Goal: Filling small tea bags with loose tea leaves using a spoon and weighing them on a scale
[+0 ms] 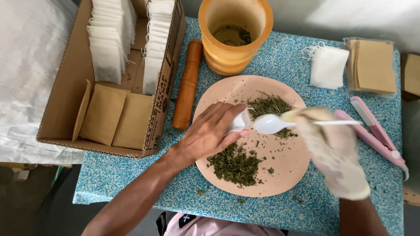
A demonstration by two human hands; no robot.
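The left hand, bare, pinches a small white bag open near the middle of the pink plate, while the gloved right hand, coming in from 3 o'clock, grips a white spoon whose bowl sits right at the bag's mouth. Filling looks like the step in hand: dried green leaves lie heaped at 6 o'clock on the plate and more at 12 o'clock, just beyond the spoon. The next move likely calls for tipping the spoon steadily while the bag's mouth is held wide.
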